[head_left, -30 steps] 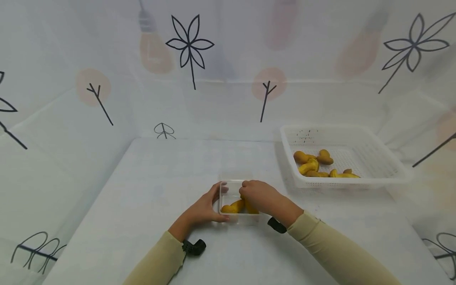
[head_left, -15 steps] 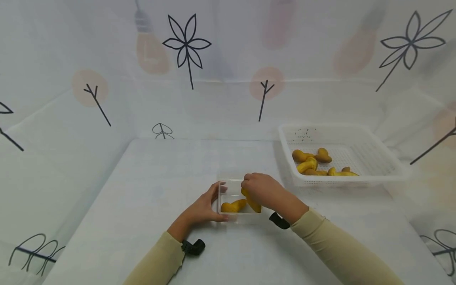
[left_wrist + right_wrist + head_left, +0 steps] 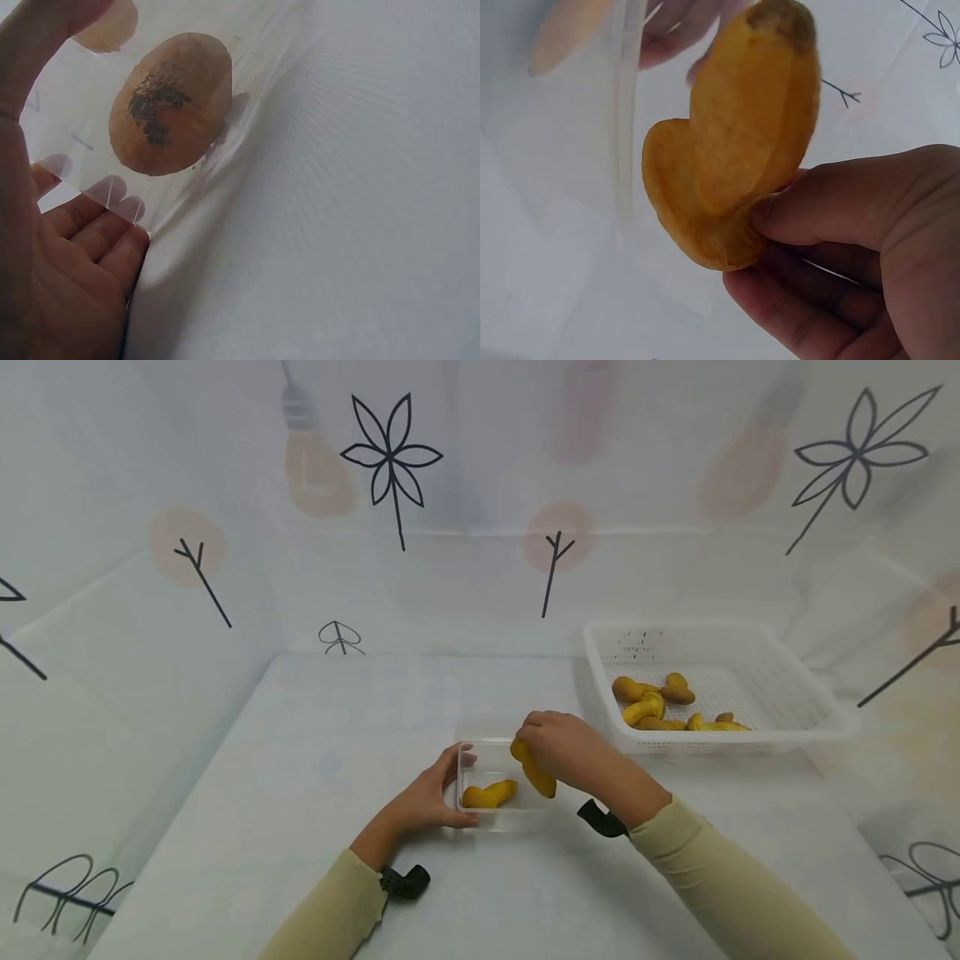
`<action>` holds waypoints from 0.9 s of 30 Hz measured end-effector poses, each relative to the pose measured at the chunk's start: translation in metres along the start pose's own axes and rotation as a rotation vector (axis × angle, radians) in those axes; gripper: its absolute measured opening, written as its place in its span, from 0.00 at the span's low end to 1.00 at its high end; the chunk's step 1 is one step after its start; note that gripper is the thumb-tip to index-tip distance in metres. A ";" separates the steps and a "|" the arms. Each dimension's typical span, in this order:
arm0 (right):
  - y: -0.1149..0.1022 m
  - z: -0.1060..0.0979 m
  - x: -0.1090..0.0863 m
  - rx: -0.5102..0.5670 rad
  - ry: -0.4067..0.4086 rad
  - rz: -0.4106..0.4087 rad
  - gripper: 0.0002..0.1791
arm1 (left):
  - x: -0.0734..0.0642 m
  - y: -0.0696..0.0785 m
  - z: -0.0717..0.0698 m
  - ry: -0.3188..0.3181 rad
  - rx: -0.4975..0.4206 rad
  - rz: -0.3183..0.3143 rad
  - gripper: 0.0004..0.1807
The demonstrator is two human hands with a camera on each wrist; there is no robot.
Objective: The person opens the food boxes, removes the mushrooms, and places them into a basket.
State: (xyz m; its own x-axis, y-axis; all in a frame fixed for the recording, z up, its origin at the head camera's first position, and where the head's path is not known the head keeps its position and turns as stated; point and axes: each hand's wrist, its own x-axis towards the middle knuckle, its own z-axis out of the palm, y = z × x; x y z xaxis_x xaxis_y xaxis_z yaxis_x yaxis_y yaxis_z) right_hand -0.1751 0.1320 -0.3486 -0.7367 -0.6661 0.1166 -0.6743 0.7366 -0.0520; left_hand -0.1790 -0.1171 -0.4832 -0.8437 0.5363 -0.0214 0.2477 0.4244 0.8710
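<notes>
My left hand [image 3: 431, 793] holds the left end of a clear plastic box [image 3: 495, 812], thumb on the near side and fingers at the far side. Inside lies a yellow mushroom [image 3: 489, 794]. Through the box wall, the left wrist view shows the dirt-marked end of a mushroom [image 3: 171, 105] close up. Above the right end of the box, my right hand [image 3: 566, 747] pinches another yellow mushroom [image 3: 537, 775] between thumb and fingers. In the right wrist view this mushroom [image 3: 754, 112] has a thick stem with a brownish end, and its cap sits near the fingertips.
A white perforated plastic basket [image 3: 813, 722] stands at the back right with several yellow-brown mushrooms [image 3: 643, 706] at its left and near side. A white cloth covers the table [image 3: 360, 718], and a printed white curtain [image 3: 465, 577] rises behind and at the sides.
My right hand has risen and moved slightly right, lifting the mushroom from inside the box to above its right end. The left hand stays on the box.
</notes>
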 end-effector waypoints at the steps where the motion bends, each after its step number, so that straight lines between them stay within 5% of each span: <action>1: 0.001 -0.002 -0.001 0.010 0.013 0.004 0.08 | 0.000 0.000 0.000 0.000 0.001 0.001 0.59; 20: 0.029 -0.023 -0.015 0.044 0.140 0.156 0.09 | -0.002 0.000 0.000 -0.001 0.010 0.024 0.60; 27: 0.040 -0.029 -0.019 0.064 0.110 0.228 0.10 | -0.002 0.000 0.001 -0.003 0.012 0.019 0.60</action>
State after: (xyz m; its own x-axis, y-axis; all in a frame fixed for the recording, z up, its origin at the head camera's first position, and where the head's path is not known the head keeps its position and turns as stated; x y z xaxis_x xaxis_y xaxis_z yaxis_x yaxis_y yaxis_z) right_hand -0.1867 0.1773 -0.3245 -0.8622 -0.4648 0.2013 -0.4962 0.8549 -0.1513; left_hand -0.1770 -0.1175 -0.4830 -0.8375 0.5465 -0.0061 0.2694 0.4225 0.8654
